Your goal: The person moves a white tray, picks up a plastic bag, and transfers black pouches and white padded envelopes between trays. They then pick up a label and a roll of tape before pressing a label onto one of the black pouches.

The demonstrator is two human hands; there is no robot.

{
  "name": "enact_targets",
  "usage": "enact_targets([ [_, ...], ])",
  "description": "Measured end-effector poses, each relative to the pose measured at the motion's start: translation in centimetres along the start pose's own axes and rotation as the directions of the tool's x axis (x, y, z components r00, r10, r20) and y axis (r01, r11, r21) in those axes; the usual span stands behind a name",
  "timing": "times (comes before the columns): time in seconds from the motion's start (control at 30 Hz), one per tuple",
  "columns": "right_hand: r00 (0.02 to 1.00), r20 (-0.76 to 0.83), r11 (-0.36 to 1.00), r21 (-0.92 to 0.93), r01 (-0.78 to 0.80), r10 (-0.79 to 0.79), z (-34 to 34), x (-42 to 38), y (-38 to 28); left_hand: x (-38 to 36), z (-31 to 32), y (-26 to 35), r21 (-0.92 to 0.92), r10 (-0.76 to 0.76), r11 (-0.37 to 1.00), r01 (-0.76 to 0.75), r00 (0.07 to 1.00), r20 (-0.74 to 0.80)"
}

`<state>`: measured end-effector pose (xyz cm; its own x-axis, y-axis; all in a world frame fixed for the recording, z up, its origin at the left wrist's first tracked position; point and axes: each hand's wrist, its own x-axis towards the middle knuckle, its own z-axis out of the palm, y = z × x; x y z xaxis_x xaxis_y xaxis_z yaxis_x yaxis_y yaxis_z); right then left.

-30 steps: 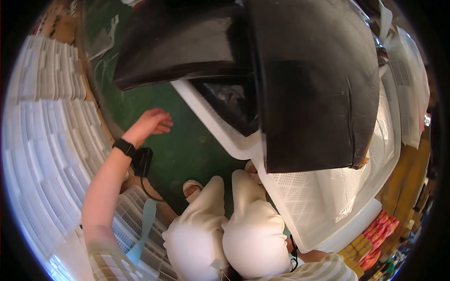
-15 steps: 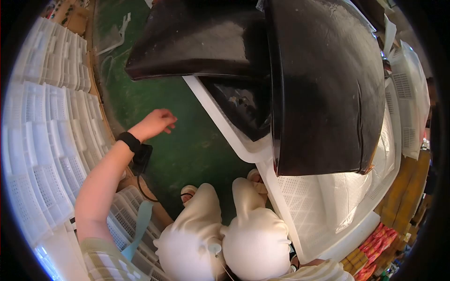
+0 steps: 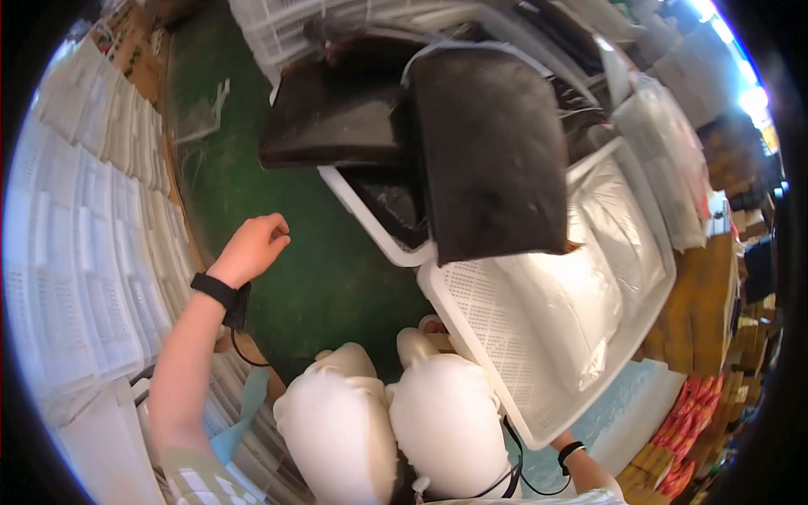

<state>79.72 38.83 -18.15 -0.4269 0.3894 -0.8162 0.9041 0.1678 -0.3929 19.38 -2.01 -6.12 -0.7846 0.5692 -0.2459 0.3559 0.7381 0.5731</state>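
My left hand (image 3: 252,246) is above the green floor, fingers loosely curled, thumb apart and nothing in it; its wrist wears a black band. At the near right, my right hand (image 3: 562,440) is at the lower edge of a white perforated plastic tray (image 3: 471,324), its fingers hidden behind the rim. Silvery-white bags (image 3: 564,299) lie in that tray. A large dark, glossy flat package (image 3: 497,156) overlaps its upper part. Another dark package (image 3: 337,114) lies to its left, above a second white tray (image 3: 370,223) holding dark, glossy material.
White perforated baskets (image 3: 76,269) stand stacked along the left. Two smooth off-white rounded shapes (image 3: 337,429) cover my lap area. Yellow-brown stacks (image 3: 694,311) and red packets (image 3: 690,412) are at the right, near a clear-wrapped bundle (image 3: 665,151).
The view has shifted, and the dark packages and tray look smaller and farther away. My left hand appears lower and farther left. More of my right wrist shows beside the tray.
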Motion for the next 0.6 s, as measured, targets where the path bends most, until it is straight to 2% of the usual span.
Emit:
enact_targets([
  [0.07,0.963,-0.268,0.963,0.265,0.037,0.037,-4.1,-1.5,3.0,-1.0,-1.4,1.9,-0.012,0.071,0.997,-0.073,0.993,-0.096],
  [0.1,0.909,-0.407,0.902,0.42,0.099,0.091,-6.2,-1.9,4.8,-1.5,-2.1,3.3,-0.034,0.095,0.994,-0.101,0.984,-0.151],
  [0.17,0.748,-0.635,0.751,0.586,0.305,0.192,-10.5,-1.8,7.0,-3.0,-3.9,7.6,0.007,0.174,0.984,-0.178,0.951,-0.255],
  [0.23,0.488,-0.867,0.814,0.357,0.459,0.105,-13.5,-1.6,5.1,-4.4,-5.2,11.9,0.061,0.255,0.967,-0.249,0.907,-0.336],
  [0.3,0.37,-0.929,0.778,0.211,0.592,-0.03,-13.5,-5.0,-5.8,-4.8,-4.9,15.1,0.111,0.359,0.932,-0.346,0.832,-0.423],
  [0.37,0.402,-0.827,0.667,0.046,0.744,-0.392,-13.3,-6.5,-14.3,-4.8,-2.9,18.0,0.163,0.435,0.898,-0.409,0.769,-0.468],
  [0.4,0.431,-0.789,0.665,0.038,0.746,-0.438,-12.7,-5.9,-17.1,-4.6,-1.5,19.4,0.189,0.466,0.882,-0.431,0.743,-0.481],
  [0.47,0.461,-0.686,0.642,-0.011,0.767,-0.562,-10.2,-4.5,-23.2,-4.6,1.7,21.4,0.185,0.46,0.886,-0.425,0.756,-0.466],
  [0.5,0.453,-0.607,0.598,-0.045,0.8,-0.652,-8.5,-4.1,-25.9,-4.4,3.7,21.6,0.149,0.446,0.887,-0.436,0.73,-0.519],
  [0.53,0.483,-0.51,0.558,0.007,0.83,-0.712,-7.5,-2.4,-27.8,-4.0,5.0,21.5,0.115,0.432,0.884,-0.452,0.7,-0.568],
  [0.57,0.548,-0.457,0.601,0.035,0.799,-0.701,-6.2,-2.8,-30.6,-3.8,5.2,21.3,0.115,0.414,0.891,-0.44,0.68,-0.605],
  [0.6,0.519,-0.459,0.587,-0.008,0.809,-0.721,-4.8,-2.7,-33.1,-3.6,5.3,21.1,0.109,0.391,0.898,-0.426,0.66,-0.641],
])
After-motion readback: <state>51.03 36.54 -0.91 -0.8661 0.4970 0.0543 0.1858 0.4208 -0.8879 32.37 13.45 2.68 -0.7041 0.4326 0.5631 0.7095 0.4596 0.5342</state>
